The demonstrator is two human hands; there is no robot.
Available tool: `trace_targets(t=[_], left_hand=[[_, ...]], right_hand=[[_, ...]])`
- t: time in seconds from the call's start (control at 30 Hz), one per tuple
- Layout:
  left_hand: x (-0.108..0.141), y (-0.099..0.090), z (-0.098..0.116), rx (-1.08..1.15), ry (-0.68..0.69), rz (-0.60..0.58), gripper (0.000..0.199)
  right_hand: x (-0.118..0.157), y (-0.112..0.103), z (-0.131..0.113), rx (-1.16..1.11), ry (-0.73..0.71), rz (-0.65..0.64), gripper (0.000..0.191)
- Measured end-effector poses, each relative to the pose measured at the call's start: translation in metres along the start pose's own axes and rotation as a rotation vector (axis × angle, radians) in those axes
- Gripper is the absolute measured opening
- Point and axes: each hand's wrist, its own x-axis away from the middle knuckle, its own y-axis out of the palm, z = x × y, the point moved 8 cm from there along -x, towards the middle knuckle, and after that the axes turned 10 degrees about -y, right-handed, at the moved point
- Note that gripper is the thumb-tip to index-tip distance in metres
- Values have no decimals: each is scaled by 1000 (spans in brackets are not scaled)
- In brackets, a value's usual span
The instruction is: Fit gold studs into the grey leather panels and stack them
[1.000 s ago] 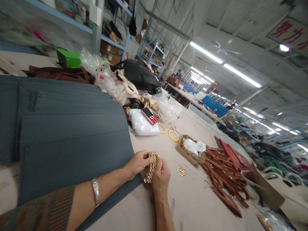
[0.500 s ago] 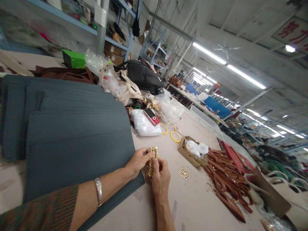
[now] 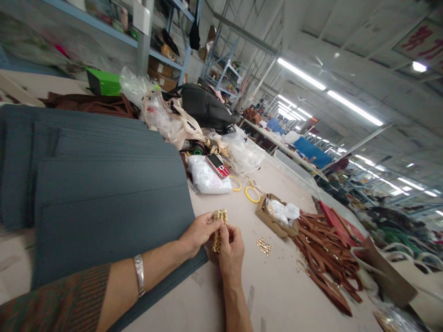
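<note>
A folded bundle of gold-coloured metal chain [image 3: 216, 242] is held upright between both hands, just over the table edge of the dark panels. My left hand [image 3: 199, 233], with a silver bracelet at its wrist, is closed on the bundle near its top, thumb pressed across it. From the right, my right hand [image 3: 232, 249] pinches the chain's middle with thumb and fingers; the exact links under its fingertips are hidden. Beside it lies a small heap of loose gold-coloured metal pieces [image 3: 264, 247]. A stack of dark grey-blue stitched panels [image 3: 114, 207] reaches under my left forearm.
A cardboard box [image 3: 272, 223] holding white plastic bags stands on the table [image 3: 238, 203], near brown straps [image 3: 323, 249]. Yellow rings [image 3: 252, 194] and a red phone [image 3: 218, 166] on a white plastic packet [image 3: 206, 179] lie farther off. A black bag [image 3: 204, 106] sits behind.
Both hands keep their hold on the chain in nearly the same place. My right thumb and fingers have shifted slightly upward along it. The view has moved a little.
</note>
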Motion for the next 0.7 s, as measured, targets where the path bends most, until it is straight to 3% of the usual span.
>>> trace_targets(t=[0.27, 0.5, 0.7], left_hand=[[-1, 1, -1, 23, -6, -26, 14], [-2, 0, -2, 22, 10, -9, 17], [-6, -7, -1, 48, 35, 49, 18]], right_hand=[[0, -3, 0, -42, -34, 49, 33], [0, -4, 8, 115, -90, 41, 40], [0, -3, 10, 53, -20, 0, 41]])
